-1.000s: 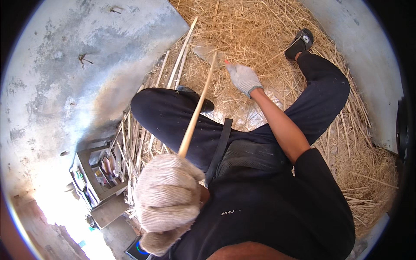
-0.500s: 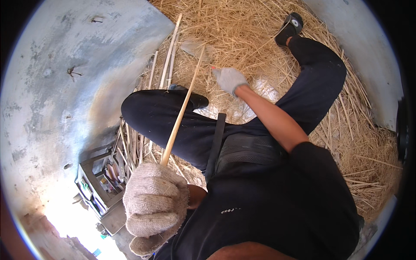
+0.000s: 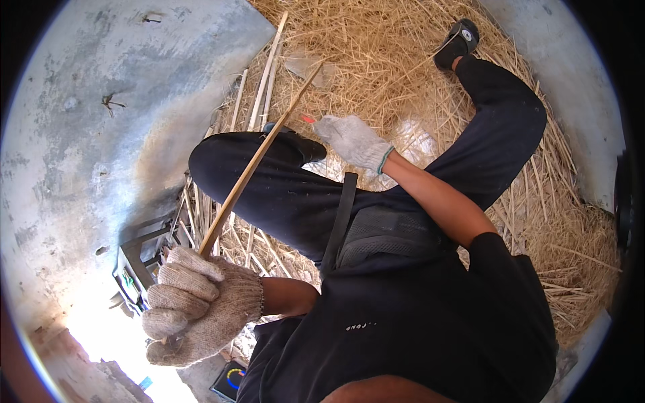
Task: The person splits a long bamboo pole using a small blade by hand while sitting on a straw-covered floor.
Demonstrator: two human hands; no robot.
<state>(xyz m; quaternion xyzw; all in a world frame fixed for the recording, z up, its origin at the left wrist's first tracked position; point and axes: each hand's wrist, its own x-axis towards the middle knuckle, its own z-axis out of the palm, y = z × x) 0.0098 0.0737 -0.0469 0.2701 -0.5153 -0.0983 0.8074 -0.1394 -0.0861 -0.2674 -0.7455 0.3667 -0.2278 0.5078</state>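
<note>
A long thin bamboo strip [image 3: 259,160] slants from the gloved left hand [image 3: 198,305], fisted around its lower end, up across the bent knee toward the straw pile [image 3: 376,60]. The gloved right hand [image 3: 353,140] sits just beside its upper part, gripping a small red-tipped tool [image 3: 308,119].

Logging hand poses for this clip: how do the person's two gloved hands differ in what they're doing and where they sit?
The left hand is a closed fist around the lower end of the long bamboo strip, close to the camera. The right hand is held farther out, above the knee, near the strip's far part, gripping something small with a red tip; what it is cannot be told. Both wear knitted work gloves, and straw lies beneath.
</note>
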